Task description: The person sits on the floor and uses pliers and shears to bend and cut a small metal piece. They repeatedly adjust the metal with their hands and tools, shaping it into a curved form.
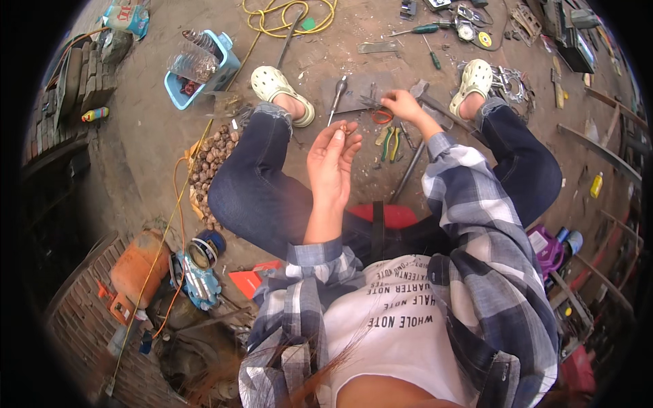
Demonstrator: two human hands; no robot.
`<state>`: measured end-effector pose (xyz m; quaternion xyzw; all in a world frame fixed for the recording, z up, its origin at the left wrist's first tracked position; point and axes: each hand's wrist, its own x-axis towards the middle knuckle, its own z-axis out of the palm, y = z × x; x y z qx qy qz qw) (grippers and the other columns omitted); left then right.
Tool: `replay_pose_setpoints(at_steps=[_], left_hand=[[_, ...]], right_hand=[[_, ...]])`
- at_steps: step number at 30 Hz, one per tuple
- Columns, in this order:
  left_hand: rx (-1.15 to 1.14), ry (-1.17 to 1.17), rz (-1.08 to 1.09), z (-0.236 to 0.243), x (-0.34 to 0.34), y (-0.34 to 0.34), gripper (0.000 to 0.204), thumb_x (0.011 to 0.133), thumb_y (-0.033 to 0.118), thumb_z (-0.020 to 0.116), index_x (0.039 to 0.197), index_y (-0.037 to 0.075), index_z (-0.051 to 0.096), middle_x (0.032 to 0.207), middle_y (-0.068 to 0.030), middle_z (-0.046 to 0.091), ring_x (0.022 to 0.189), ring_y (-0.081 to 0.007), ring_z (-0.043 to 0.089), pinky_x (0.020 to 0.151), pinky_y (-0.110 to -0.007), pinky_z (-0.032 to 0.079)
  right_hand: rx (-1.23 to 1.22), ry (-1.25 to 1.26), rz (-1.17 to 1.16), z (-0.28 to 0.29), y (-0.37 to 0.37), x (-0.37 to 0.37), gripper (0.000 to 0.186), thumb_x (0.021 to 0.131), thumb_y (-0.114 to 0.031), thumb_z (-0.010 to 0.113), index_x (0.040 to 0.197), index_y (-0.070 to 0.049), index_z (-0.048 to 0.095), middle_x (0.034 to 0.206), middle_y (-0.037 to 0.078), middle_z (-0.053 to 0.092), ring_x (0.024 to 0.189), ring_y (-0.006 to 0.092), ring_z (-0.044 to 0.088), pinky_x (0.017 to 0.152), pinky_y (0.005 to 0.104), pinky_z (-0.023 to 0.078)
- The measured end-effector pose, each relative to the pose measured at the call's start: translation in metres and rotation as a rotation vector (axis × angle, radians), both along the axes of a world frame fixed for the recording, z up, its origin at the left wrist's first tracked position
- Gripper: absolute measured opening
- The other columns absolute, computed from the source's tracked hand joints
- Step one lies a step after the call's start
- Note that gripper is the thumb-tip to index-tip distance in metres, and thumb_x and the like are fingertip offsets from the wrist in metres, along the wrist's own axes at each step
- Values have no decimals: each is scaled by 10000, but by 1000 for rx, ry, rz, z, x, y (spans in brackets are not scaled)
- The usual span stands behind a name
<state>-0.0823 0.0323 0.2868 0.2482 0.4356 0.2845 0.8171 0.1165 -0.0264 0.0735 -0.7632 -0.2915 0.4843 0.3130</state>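
Note:
My left hand [331, 162] is raised palm-up between my knees, with a small brown piece [344, 128] pinched at its fingertips. My right hand [403, 106] reaches down to the dirt floor, its fingers closed by a small orange ring [381, 116] and a flat grey metal plate [354, 95]; whether it grips anything I cannot tell. A screwdriver with a silver shaft [337, 100] lies on the plate. Green-and-yellow-handled pliers [390, 143] lie just below the right hand. I sit on a low red stool [394, 215].
A light blue basket [204, 64] with plastic bottles stands at the upper left, a pile of brown nuts [209, 165] by my left knee. A yellow cable coil [289, 17], green screwdrivers [425, 30], an orange tank [132, 272] and scattered metal parts [517, 81] surround me.

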Motion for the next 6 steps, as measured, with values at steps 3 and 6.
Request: replay_pose_setpoints(at_steps=[3, 6], left_hand=[[17, 21, -22, 2, 3, -4, 184, 926, 65, 553, 1080, -31, 584, 1047, -176, 638, 843, -199, 660, 751, -272, 564], [44, 46, -54, 6, 10, -7, 186, 928, 66, 551, 1082, -32, 579, 1042, -177, 638, 838, -197, 661, 746, -267, 564]], right_hand=[[382, 35, -275, 103, 26, 35, 371, 870, -274, 636, 1105, 14, 637, 1039, 110, 678, 979, 180, 625, 861, 314, 477], [913, 170, -384, 237, 19, 76, 303, 938, -207, 545, 1156, -4, 597, 1096, 91, 648, 1034, 198, 598, 946, 319, 434]])
